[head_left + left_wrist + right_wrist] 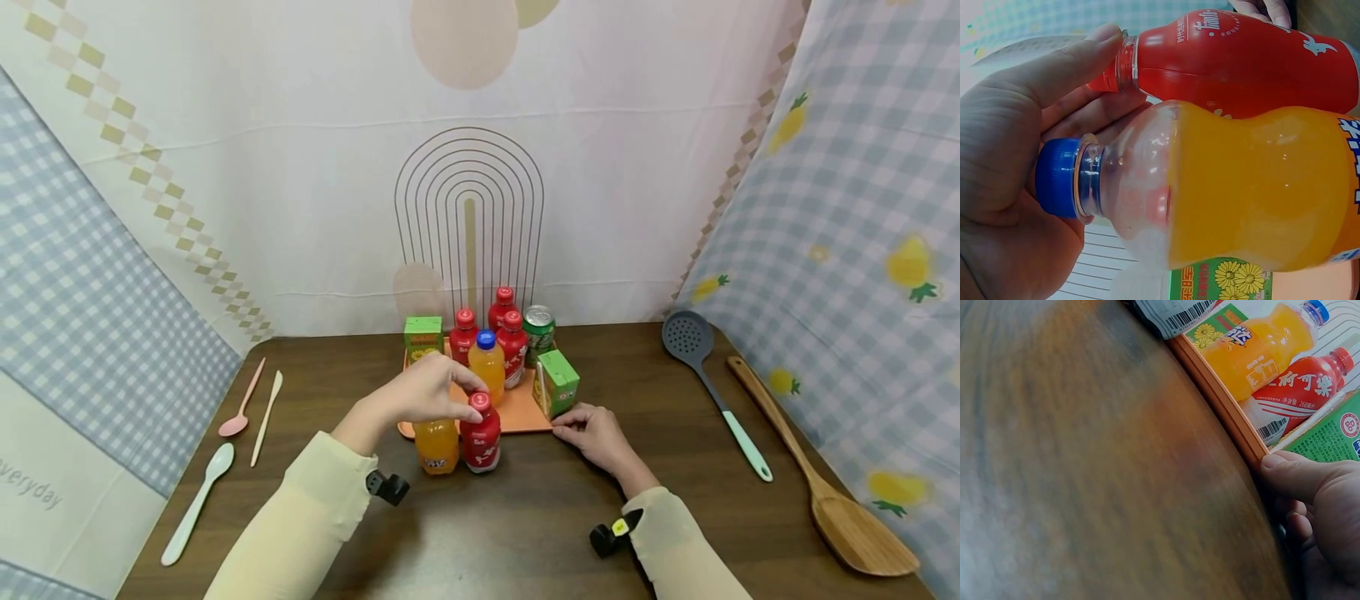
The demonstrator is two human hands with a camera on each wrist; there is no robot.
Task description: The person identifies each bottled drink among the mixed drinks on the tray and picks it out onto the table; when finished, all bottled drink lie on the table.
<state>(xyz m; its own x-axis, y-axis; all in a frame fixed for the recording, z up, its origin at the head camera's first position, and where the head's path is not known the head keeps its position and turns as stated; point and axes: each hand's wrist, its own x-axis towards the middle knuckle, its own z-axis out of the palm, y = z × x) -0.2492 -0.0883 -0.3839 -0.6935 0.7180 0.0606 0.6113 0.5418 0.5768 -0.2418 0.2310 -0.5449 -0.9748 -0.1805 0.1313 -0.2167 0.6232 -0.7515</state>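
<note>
My left hand (429,388) pinches the red drink bottle (482,437) at its cap and neck, in front of the tray. Close beside it stands an orange soda bottle (437,447); in the left wrist view its blue cap (1059,178) lies near the palm. My right hand (597,437) grips the front right corner of the orange tray (519,410), thumb on the rim. On the tray are several red bottles (513,350), another orange soda bottle (487,367), a green can (539,327) and two green drink cartons (557,384), one at each side.
At the left of the table lie a pink spoon (234,426), a cream knife (266,419) and a white spoon (197,506). A grey slotted turner (688,337) and a wooden spatula (855,525) lie at the right. Cloth curtains (337,208) close off the back and sides.
</note>
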